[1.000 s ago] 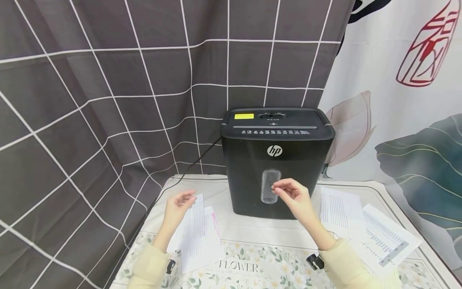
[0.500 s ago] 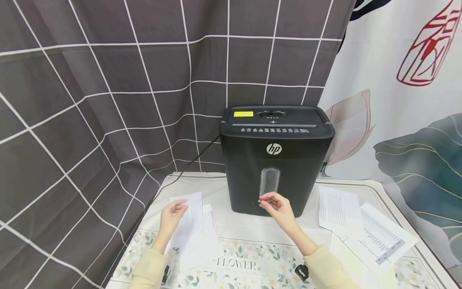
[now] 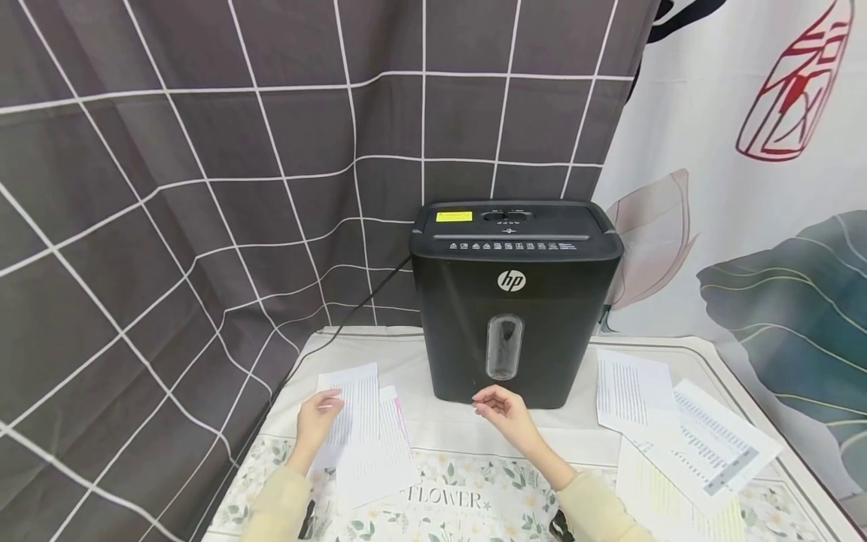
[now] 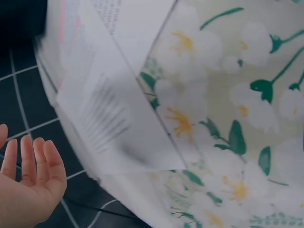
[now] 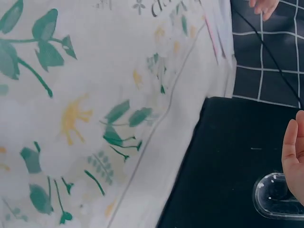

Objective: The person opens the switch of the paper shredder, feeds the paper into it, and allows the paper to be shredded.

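Observation:
My left hand hovers by the printed sheets on the table's left side, overlapping their edge in the head view. Its fingers hang loosely bent and hold nothing, as the left wrist view also shows. In front of the black HP paper shredder is my right hand, low below the shredder's clear window. Nothing is between its relaxed fingers. The right wrist view has part of that hand at its right edge, over the shredder's front.
More printed sheets overlap at the right, with a yellow-lined one under them. A black cord runs from the shredder down the left. A gridded dark curtain hangs behind. A flowered cloth covers the table's front.
My right hand has come down and to the left, from in front of the shredder's window to below it. My left hand has lowered and shifted slightly left.

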### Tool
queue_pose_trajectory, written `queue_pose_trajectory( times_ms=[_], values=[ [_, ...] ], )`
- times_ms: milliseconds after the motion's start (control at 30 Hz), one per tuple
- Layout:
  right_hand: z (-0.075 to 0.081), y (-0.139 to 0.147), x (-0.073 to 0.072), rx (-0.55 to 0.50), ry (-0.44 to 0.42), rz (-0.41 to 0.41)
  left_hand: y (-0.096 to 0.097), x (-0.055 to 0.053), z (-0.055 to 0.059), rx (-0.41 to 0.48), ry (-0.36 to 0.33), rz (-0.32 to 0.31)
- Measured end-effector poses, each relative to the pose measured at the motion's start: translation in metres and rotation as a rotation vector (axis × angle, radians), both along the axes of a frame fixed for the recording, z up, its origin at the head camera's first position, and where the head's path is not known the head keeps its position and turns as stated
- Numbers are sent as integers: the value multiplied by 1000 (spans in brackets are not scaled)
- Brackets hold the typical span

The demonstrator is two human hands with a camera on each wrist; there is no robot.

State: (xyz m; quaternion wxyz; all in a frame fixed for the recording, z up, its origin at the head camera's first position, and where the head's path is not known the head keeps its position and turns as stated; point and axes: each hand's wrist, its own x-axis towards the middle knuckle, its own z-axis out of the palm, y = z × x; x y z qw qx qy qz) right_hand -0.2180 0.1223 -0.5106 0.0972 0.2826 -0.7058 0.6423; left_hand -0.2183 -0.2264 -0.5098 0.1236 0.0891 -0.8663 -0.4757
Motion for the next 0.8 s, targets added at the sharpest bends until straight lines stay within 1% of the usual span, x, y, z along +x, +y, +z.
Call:
queue_pose_trajectory(
  times_ms=[100,167,333,433,533,633,700,733,800],
  values=[
    [-4,-3,0,17,-17,13,-2,-2,-4,-6,-20,22],
    [-8,-4,0,26,-28,16,-4,-4,-6,-28,-35,43],
    [-18,-9,2,47,-46,20,-7,-6,-7,-102,-113,117],
    [-25,-11,4,79,-57,42,-9,-8,-9,-139,-155,151],
    [-28,-16,7,118,-93,71,-10,-8,-14,-164,-199,170],
    [-31,-22,10,139,-115,90,-10,-8,-18,-163,-271,181],
    [-32,-25,11,134,-132,96,-9,-7,-18,-166,-321,181],
    [-29,-27,13,133,-133,97,-9,-6,-17,-171,-343,179],
    [-29,-29,14,125,-142,99,-8,-5,-16,-183,-381,173]
  ],
)
